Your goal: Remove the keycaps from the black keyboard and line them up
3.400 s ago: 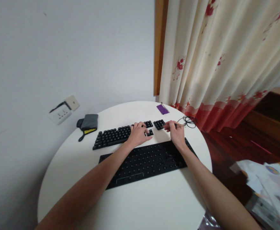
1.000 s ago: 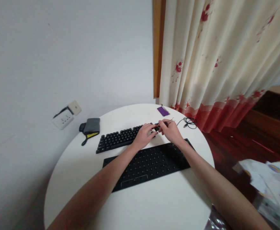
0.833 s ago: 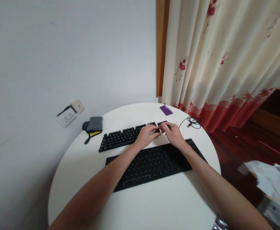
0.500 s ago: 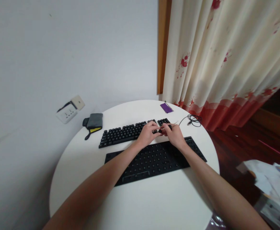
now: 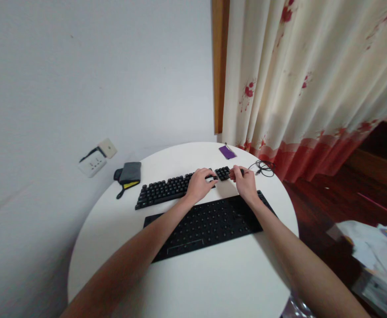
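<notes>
A black keyboard [image 5: 209, 225], bare of most keycaps, lies across the table beneath my forearms. Behind it, black keycaps [image 5: 163, 189] are laid out in keyboard order, with a separate block of keycaps [image 5: 222, 173] to the right. My left hand [image 5: 200, 183] is above the right part of the larger group, thumb and fingers pinching a small black keycap [image 5: 215, 178]. Just right of the separate block, my right hand [image 5: 244, 180] is closed around a small tool with a black handle [image 5: 242, 172]; its working end is too small to make out.
A grey pouch [image 5: 130, 172] with a strap sits at the table's back left. A purple card-like item [image 5: 227, 152] and a coiled black cable [image 5: 264, 168] lie at the back right. The round white table [image 5: 209, 282] adjoins the wall, near a curtain [image 5: 279, 88].
My hands, together at the keycap a moment ago, have come apart. The right hand with the tool has shifted right, while the left keeps the keycap. The view has shifted slightly.
</notes>
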A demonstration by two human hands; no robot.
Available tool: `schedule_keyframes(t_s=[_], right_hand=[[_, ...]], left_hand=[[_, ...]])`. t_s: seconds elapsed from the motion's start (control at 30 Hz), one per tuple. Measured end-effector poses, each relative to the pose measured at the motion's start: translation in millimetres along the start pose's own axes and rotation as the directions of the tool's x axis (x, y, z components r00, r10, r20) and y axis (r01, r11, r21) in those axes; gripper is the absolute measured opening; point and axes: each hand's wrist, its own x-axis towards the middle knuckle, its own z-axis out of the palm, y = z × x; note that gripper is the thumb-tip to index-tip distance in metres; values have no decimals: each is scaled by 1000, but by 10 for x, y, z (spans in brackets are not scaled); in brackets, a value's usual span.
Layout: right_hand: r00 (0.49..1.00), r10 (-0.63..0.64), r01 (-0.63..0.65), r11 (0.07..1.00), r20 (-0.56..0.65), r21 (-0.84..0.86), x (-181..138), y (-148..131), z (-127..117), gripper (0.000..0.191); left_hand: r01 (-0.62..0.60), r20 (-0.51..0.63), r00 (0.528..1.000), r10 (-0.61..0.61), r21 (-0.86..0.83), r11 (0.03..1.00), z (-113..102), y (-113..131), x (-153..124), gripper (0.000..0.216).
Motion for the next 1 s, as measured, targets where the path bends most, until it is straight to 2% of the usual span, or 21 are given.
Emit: schedule_keyframes(t_s=[0.1,0.2,0.47,0.57,0.73,1.0], right_hand=[[1000,-14,14,1000,-16,11,12,-9,-13,47],[999,-12,13,1000,-31,27,16,-28,-23,44],[999,-11,11,1000,-35,15,33,-24,-35,45],[999,-4,4,1000,-35,14,34,-36,-40,47],[999,0,1,1000,-37,29,35,-43,-50,45],[999,9,-8,1000,-43,30,28,-68,-44,48]], left_hand=[[9,85,996,-23,165,986,72,59,51,11],[56,120,988,-92,276,960,176,117,68,11],[246,141,943,-300,309,919,280,69,64,19],[245,148,943,-299,298,922,285,28,58,22],[217,154,951,-269,292,932,312,-3,37,10],[230,145,949,-280,289,929,291,8,17,10]])
